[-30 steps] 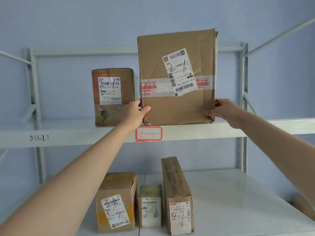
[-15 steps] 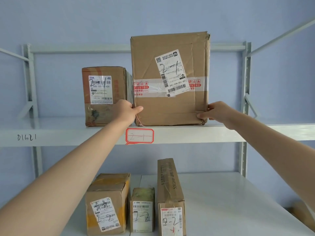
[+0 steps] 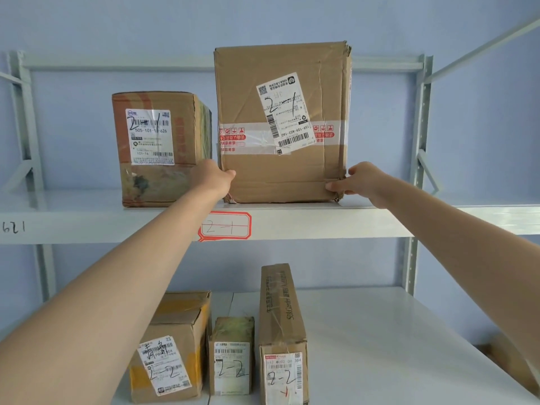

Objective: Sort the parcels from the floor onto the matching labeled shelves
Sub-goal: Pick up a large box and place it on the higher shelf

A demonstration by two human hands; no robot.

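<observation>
big parcel (image 3: pixel 280 124): upright on the 2-1 shelf (image 3: pixel 321 222), at 12 o'clock
left hand (image 3: pixel 211 179): gripping its lower left edge
right hand (image 3: pixel 358 182): on its lower right corner

A tall box (image 3: pixel 282 124) of matt brown cardboard, creased and frayed at its corners, wears glossy clear tape and a smooth white paper label (image 3: pixel 285 112). The shelf (image 3: pixel 321 222) is smooth painted metal with a faint sheen.

Bright, even, soft-shadowed light — sharp focus throughout, slight wide-angle bending at the edges.
</observation>
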